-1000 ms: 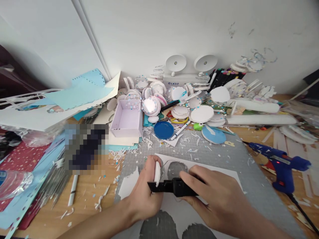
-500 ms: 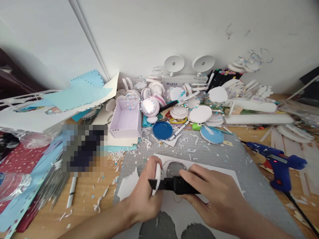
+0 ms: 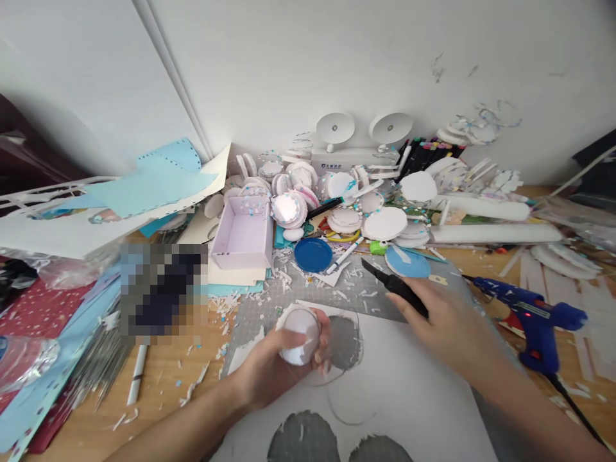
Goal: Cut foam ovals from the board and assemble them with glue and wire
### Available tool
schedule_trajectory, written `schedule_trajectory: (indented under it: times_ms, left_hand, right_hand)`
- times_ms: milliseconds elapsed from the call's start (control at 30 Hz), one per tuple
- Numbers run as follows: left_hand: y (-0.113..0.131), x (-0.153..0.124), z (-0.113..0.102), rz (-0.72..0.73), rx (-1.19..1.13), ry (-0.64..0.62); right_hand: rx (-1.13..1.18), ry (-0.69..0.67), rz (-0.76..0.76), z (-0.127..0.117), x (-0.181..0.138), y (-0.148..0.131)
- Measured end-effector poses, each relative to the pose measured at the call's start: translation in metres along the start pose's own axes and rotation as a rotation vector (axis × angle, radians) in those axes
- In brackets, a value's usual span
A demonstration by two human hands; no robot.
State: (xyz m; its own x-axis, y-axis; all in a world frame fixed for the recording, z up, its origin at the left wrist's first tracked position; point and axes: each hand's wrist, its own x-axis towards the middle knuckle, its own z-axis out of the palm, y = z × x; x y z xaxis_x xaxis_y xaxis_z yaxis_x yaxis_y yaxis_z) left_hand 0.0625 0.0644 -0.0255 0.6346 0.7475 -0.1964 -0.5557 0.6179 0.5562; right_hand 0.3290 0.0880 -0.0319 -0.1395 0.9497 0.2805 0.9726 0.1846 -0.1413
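Note:
My left hand (image 3: 282, 369) is closed round a white foam disc (image 3: 298, 333), its flat face turned up, just above the white sheet (image 3: 409, 391). That sheet lies on a grey cutting mat (image 3: 356, 282) and has round holes cut out of it. My right hand (image 3: 445, 314) is over the mat's right side, wrapped round a black utility knife (image 3: 392, 285) whose tip points up and to the left.
A blue glue gun (image 3: 534, 317) lies right of the mat with its cord trailing toward me. Behind the mat sit a blue lid (image 3: 312, 254), a lilac box (image 3: 242, 234), piled white discs (image 3: 385, 222) and markers. Paper sheets cover the left side.
The knife was against the disc between both hands. My right hand has pulled the knife away up and to the right. My left hand has turned the disc face up.

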Motion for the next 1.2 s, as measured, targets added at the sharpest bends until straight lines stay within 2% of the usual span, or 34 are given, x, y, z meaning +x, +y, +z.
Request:
schedule_trajectory:
  times_ms: [133,200,267,333,400,467,567,733,833,933,1067,1200]
  left_hand:
    - [0.007,0.001,0.004,-0.108,-0.148,0.035]
    - [0.009,0.002,0.004,-0.134,-0.184,0.042]
    - [0.009,0.002,0.003,-0.135,-0.219,0.028]
    - [0.008,0.002,0.002,-0.121,-0.26,0.011]
    - [0.008,0.003,0.002,-0.081,-0.271,0.02]
    - [0.009,0.003,0.003,-0.02,-0.24,0.062]
    - [0.011,0.003,0.003,0.036,-0.209,0.104]
    - [0.012,0.001,-0.004,0.107,-0.162,0.037]
    - [0.009,-0.002,-0.005,0.111,0.024,-0.034]
    - [0.007,-0.002,-0.003,0.096,0.27,-0.043]
    - [0.007,0.001,0.0,0.165,0.551,0.038]
    - [0.007,0.003,0.003,0.065,0.694,0.146]
  right_hand:
    - [-0.098,-0.041,-0.134,0.017,0.001,0.011]
    - [-0.114,-0.061,-0.159,0.02,0.002,0.012]
    - [-0.095,-0.026,-0.162,0.018,0.004,0.009]
    - [0.027,0.047,-0.169,0.014,0.005,0.001]
    - [0.252,0.101,-0.19,0.007,0.005,-0.012]
    - [0.493,0.081,-0.207,0.002,0.003,-0.029]
    - [0.799,-0.097,-0.148,-0.001,-0.002,-0.053]
    - [1.363,-0.556,0.081,0.007,-0.009,-0.076]
    - [1.591,-0.663,0.149,0.013,-0.014,-0.078]
    - [1.622,-0.628,0.181,0.015,-0.017,-0.074]
    - [1.485,-0.539,0.156,0.011,-0.016,-0.066]
    - [1.387,-0.508,0.123,0.004,-0.013,-0.064]
